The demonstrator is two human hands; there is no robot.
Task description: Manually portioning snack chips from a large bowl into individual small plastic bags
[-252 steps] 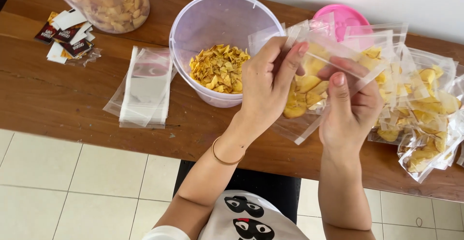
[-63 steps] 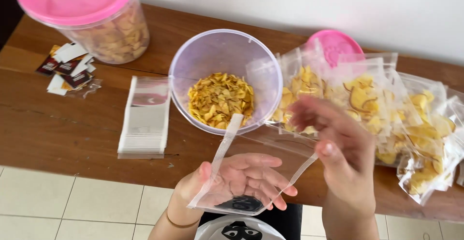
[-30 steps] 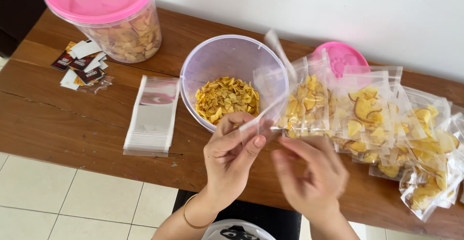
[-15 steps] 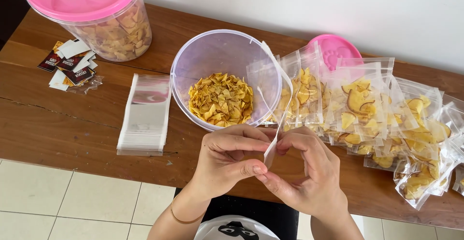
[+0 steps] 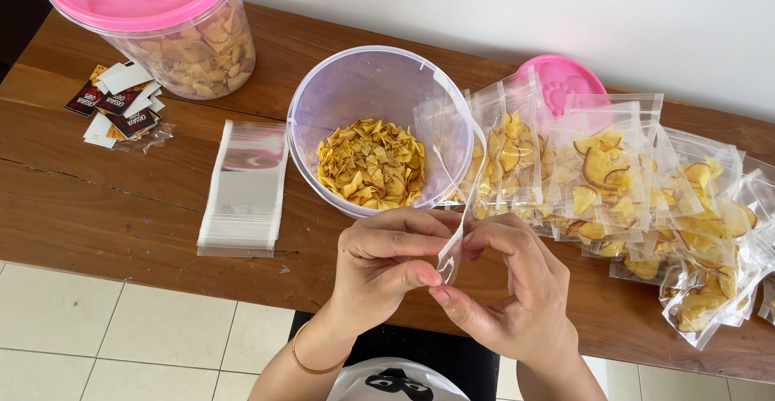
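My left hand (image 5: pixel 386 268) and my right hand (image 5: pixel 510 288) meet over the front edge of the wooden table (image 5: pixel 97 207). Together they pinch one empty clear plastic bag (image 5: pixel 467 176) by its lower end, so it stands edge-on and rises toward the open clear tub (image 5: pixel 367 78). That tub holds yellow chips (image 5: pixel 371 165) in its bottom. Thumbs and forefingers of both hands press on the bag's end.
A stack of empty clear bags (image 5: pixel 242 187) lies left of the tub. Several filled chip bags (image 5: pixel 638 191) spread to the right, over a pink lid (image 5: pixel 561 82). A closed pink-lidded jar of chips (image 5: pixel 161 21) and small printed cards (image 5: pixel 121 106) sit at the far left.
An earlier filled bag is gone from my hands. An empty bag, first lying flat on my left palm, now stands edge-on, pinched by both hands. Little has moved in the last half second.
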